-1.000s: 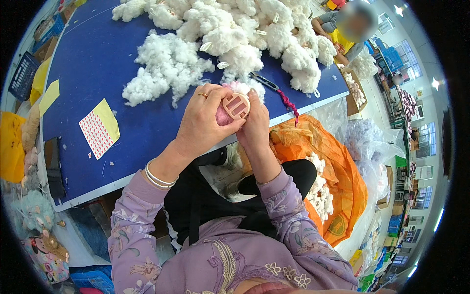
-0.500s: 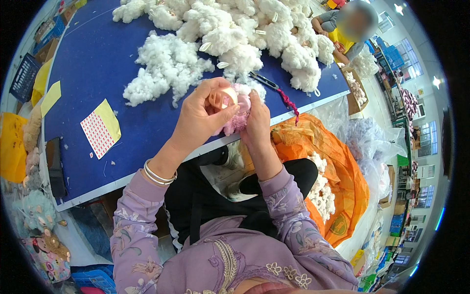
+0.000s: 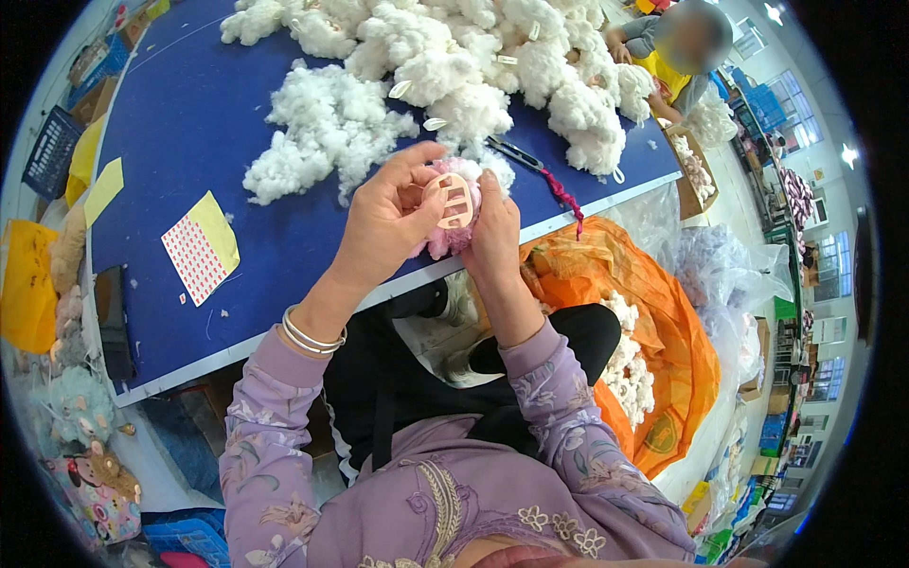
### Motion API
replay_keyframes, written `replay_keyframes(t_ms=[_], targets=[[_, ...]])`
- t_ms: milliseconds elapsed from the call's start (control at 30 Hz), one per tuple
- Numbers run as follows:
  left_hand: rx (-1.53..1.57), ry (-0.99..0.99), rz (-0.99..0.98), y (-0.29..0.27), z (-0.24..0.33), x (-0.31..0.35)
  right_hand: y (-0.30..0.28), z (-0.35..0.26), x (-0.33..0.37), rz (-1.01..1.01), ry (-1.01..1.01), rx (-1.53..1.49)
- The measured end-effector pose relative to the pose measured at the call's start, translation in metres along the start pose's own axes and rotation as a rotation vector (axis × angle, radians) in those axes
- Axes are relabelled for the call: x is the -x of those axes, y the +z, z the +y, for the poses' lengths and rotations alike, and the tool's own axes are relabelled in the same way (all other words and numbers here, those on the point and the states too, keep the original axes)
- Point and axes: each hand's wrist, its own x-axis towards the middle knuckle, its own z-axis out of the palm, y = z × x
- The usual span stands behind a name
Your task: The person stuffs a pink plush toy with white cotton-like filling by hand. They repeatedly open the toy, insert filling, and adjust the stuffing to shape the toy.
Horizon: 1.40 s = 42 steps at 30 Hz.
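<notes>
A peach-coloured plastic piece with slots (image 3: 456, 203) lies against a pink fluffy plush piece (image 3: 441, 242) near the table's front edge. With thumb and fingers, my left hand (image 3: 386, 204) grips the plastic piece on its left side. Around the right side of the plush is my right hand (image 3: 494, 227), fingers closed on it and the thumb pointing up. Beyond both hands, loose white stuffing (image 3: 322, 123) lies on the blue table (image 3: 180, 142). Small tweezers-like metal tool (image 3: 514, 151) with a magenta cord (image 3: 565, 197) rests to the right of them.
Many white fluffy plush pieces (image 3: 445, 80) are heaped at the back. A red-patterned sticker sheet (image 3: 197, 254) and a dark phone-like object (image 3: 112, 317) lie on the left. An orange sack (image 3: 682, 355) of white pieces stands right of my knee. Another person (image 3: 677, 57) sits far right.
The plastic piece has turned so its slotted face shows upright and has moved right, onto the plush. My left fingers have loosened from around it and spread a little.
</notes>
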Motion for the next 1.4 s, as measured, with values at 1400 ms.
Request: replay_keyframes(t_ms=[1400], targets=[[-0.865, 0.630, 0.061, -0.008, -0.016, -0.005, 0.014, 0.005, 0.003, 0.040, 0.027, -0.077]])
